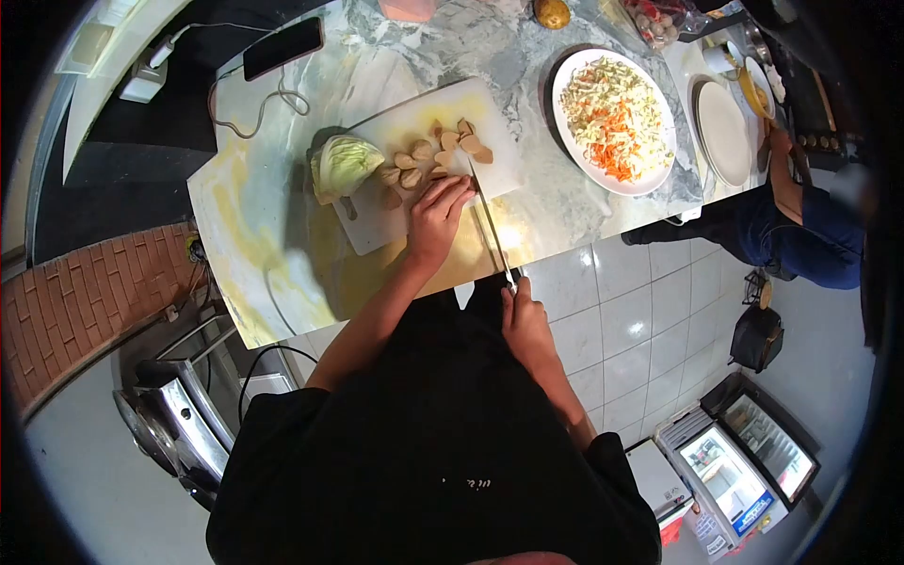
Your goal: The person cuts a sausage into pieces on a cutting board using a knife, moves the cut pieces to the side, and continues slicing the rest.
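Observation:
My right hand (525, 325) grips the handle of a long-bladed knife (491, 224), its blade pointing away from me over the white cutting board (490, 104). The fingers of my left hand (436, 221) are bent and pressed together on the board, with the fingertips right beside the blade; what lies beneath them is hidden. Light brown round slices (471, 143) are scattered just beyond the fingertips, and several thicker brown pieces (407, 162) lie to their left. A cut piece of cabbage (346, 168) rests at the board's left end.
A white oval plate (572, 143) holds shredded cabbage and carrot on the marble counter (377, 85). Further right are stacked plates (722, 132). A phone (282, 47) with a cable lies at the upper left, a potato (552, 12) at the back. Another person (810, 231) stands at the right.

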A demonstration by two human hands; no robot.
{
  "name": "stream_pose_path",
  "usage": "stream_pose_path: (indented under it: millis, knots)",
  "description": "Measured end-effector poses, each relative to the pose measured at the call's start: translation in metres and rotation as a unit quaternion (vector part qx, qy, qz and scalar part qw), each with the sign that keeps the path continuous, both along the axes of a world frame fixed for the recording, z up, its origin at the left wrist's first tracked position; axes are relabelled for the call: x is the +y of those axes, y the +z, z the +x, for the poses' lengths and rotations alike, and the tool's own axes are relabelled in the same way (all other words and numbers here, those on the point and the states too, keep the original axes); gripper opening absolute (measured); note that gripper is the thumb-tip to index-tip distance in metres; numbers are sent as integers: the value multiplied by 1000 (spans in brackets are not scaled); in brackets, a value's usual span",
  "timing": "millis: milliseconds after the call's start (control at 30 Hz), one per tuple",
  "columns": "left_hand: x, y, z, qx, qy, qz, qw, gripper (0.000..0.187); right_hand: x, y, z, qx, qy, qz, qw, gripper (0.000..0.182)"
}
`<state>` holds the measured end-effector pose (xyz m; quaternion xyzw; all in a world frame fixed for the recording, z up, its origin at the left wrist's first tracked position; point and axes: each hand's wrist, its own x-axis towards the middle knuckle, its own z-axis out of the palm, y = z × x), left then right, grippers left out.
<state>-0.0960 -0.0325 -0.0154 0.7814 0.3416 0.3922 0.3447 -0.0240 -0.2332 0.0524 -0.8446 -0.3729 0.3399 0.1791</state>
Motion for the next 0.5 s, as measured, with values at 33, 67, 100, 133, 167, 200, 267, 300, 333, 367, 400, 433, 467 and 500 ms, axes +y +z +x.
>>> stream_pose_path:
  millis: [33, 67, 100, 133, 167, 200, 267, 300, 333, 367, 400, 433, 467, 500]
  knots:
    - [0, 1, 1, 4, 4, 3, 1000, 19, 2, 4, 2, 5, 0, -1, 1000, 25]
    - [1, 1, 2, 9, 9, 7, 1000, 18, 4, 6, 3, 9, 1, -2, 1000, 25]
    - [0, 2, 2, 11, 9, 5, 1000, 18, 3, 6, 3, 11, 1, -4, 1000, 25]
    - [0, 3, 2, 11, 11, -1, 1000, 18, 3, 5, 5, 19, 1, -8, 1000, 25]
    - [1, 3, 3, 11, 14, -7, 1000, 18, 4, 4, 6, 27, 2, -12, 1000, 25]
    - [1, 3, 3, 12, 13, -8, 1000, 18, 3, 4, 6, 28, 1, -13, 1000, 25]
    - [2, 3, 3, 18, 9, -1, 1000, 17, 2, 3, 8, 28, 3, -6, 1000, 27]
    - [2, 0, 2, 19, 8, -1, 1000, 17, 2, 1, 9, 29, 2, -7, 1000, 27]
    - [3, -3, 1, 27, 4, 20, 999, 19, 0, -1, 10, 35, 4, 0, 999, 28]
    - [3, -6, 0, 36, 0, 40, 999, 22, -1, -2, 10, 42, 5, 7, 999, 28]
    - [2, -5, 0, 37, 0, 38, 999, 22, -1, -1, 10, 43, 5, 5, 999, 28]
    - [2, -3, 0, 42, -6, 37, 998, 22, 1, 0, 12, 45, 5, 8, 999, 29]
    - [2, -1, 0, 47, -11, 37, 998, 22, 2, 1, 12, 47, 6, 12, 999, 29]
    - [2, -2, 0, 48, -10, 37, 998, 22, 2, 1, 13, 47, 6, 11, 999, 29]
